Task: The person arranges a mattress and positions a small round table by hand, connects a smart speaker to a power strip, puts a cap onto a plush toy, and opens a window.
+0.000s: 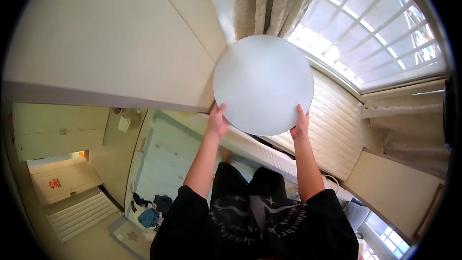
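Held up in front of me is a large, round, pale grey-white disc (263, 85) with a smooth face and a thin darker rim. Its kind, perhaps a lamp cover or a mirror, I cannot make out. My left hand (219, 121) grips its lower left edge, thumb on the near face. On the lower right edge, my right hand (301, 123) holds it the same way. The fingers of both hands are mostly hidden behind the disc.
A tall cream cabinet (120, 33) rises at the left. Behind the disc hang beige curtains (274, 0) beside a barred window (370, 24). A quilted mattress (332, 120) lies below the window. Clothes (150, 214) are heaped on a pale mat (175, 156) at lower left.
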### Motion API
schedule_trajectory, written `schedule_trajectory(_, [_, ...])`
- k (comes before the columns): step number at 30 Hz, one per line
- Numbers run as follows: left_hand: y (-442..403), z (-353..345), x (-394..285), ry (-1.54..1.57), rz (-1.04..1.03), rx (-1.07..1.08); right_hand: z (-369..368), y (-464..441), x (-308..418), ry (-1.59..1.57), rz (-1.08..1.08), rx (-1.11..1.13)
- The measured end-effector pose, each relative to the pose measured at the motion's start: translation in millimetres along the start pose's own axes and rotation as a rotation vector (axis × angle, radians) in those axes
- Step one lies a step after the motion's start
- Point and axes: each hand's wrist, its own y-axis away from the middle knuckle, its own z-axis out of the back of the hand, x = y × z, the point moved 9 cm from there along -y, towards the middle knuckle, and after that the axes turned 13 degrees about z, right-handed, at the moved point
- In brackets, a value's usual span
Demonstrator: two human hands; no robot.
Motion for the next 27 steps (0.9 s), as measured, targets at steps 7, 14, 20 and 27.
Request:
schedule_trajectory(7, [-24.7, 11.0, -0.7, -0.038, 0.054, -0.053, 5.2, -6.8, -20.8, 0.005, 0.000, -0.055])
schedule_trajectory(14, [-60.9, 25.1, 5.5, -0.108, 0.101, -0.026, 14.4, -3.7, -41.0, -0.020, -0.010, -0.064])
schedule_trajectory(20, [-54.6, 29.6, 6.3, -0.079, 0.151, -0.042, 29.4, -6.1, -54.0, 0.058, -0.014, -0.095])
schedule_trajectory(27, [-31.5, -32.9, -30.3, -1.553, -0.695, -0.629, 1.0, -10.8, 15.0, 1.024, 0.617, -0.048])
